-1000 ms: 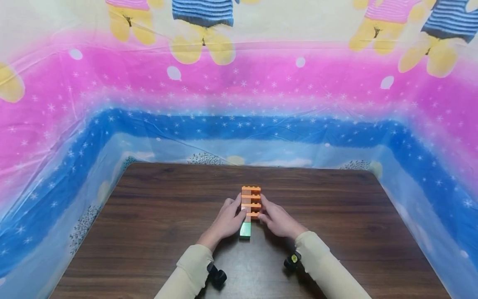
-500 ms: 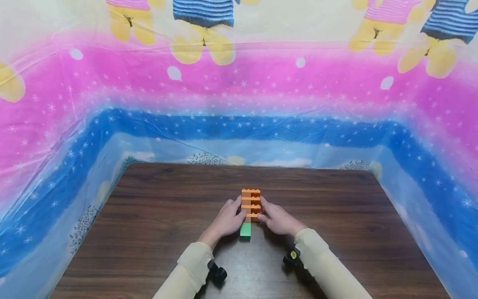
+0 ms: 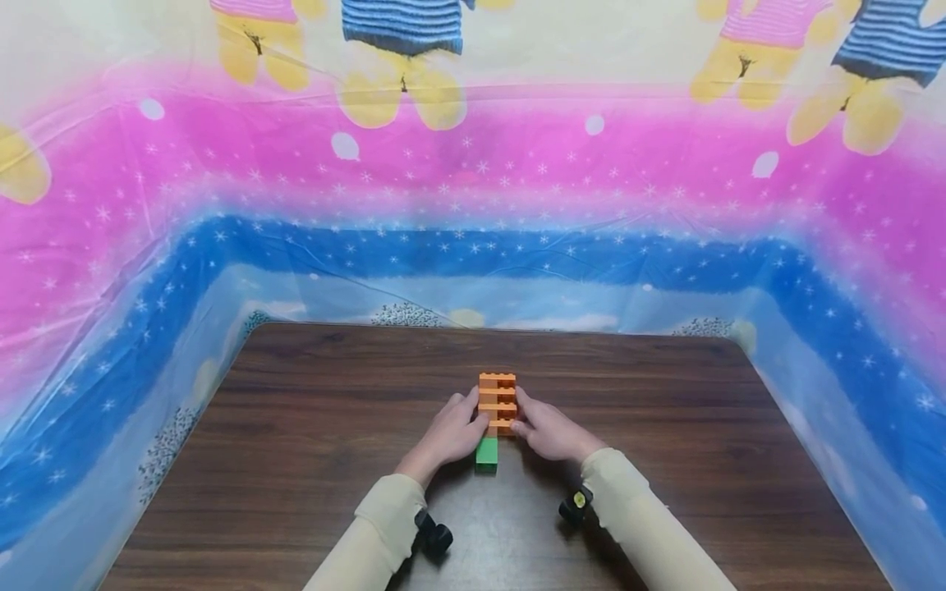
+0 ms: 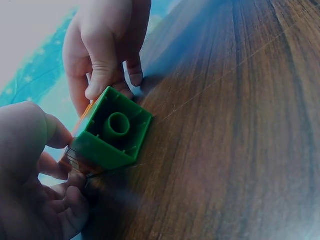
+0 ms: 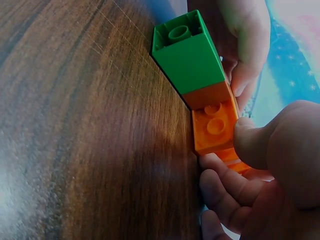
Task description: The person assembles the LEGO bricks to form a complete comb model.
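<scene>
Several orange building bricks (image 3: 498, 396) are joined in a stepped row lying on the table, their studs facing the far side. A green building brick (image 3: 486, 454) is attached at the near end; its hollow underside with a round tube shows in the left wrist view. My left hand (image 3: 446, 432) grips the orange part from the left, thumb on top. From the right, my right hand (image 3: 550, 429) pinches the orange bricks; in the right wrist view its thumb (image 5: 252, 142) presses the edge of one brick. The fingers partly hide the sides of the row.
A dark wood-grain table (image 3: 310, 386) lies under the bricks. Behind and at both sides hangs a pink and blue printed cloth (image 3: 473, 180). Small black cameras sit at the left wrist (image 3: 434, 533) and the right wrist (image 3: 575, 505).
The far end of the brick row has come slightly toward me, and the green brick has shifted very little. Both hands keep their hold; the forearms have moved slightly.
</scene>
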Demonstrator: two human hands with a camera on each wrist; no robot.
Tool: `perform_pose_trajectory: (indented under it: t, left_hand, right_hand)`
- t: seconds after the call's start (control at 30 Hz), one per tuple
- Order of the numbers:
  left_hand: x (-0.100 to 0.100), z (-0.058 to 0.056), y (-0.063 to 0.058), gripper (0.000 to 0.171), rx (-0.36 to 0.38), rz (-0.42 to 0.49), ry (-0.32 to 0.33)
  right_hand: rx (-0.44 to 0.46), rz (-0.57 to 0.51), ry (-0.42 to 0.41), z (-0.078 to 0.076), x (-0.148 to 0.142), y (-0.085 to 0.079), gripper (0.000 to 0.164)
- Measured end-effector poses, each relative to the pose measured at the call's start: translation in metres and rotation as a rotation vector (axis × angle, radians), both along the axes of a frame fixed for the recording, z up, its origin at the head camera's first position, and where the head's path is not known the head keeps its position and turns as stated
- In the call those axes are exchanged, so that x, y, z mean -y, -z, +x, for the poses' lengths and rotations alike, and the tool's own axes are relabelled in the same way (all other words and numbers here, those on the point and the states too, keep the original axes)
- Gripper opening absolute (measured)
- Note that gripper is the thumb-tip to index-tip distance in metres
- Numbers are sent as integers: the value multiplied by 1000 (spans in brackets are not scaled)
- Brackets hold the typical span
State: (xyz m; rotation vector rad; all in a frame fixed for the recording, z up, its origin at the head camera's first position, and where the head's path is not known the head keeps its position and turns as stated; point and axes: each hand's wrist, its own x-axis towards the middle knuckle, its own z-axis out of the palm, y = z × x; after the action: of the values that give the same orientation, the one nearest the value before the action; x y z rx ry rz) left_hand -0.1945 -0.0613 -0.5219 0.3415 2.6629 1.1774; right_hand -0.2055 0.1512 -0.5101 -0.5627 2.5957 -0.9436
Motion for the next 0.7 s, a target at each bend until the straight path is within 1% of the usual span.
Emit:
perform_pose_trajectory:
  t: [0.17,0.3,0.43,0.53,0.63,0.7]
  left_hand:
    - [0,0,0,64,-14,-22,3]
    - [0,0,0,65,-9,-38,-3]
    - [2,0,-2,67,5,-4,1]
    - [8,2,-4,68,14,46,5]
    - [17,5,-7,69,-13,76,14]
    - [24,8,-7,69,-52,84,17]
  right_hand:
    - [13,-4,5,0,0,-1,69]
    - [12,0,0,0,0,0,69]
    - [16,6,5,0,-2,0,71]
    - [11,19,13,1,-5,0,75]
    - [-7,30,32,5,-11,0,78]
    - [-36,45,52,9,-16,-1,79]
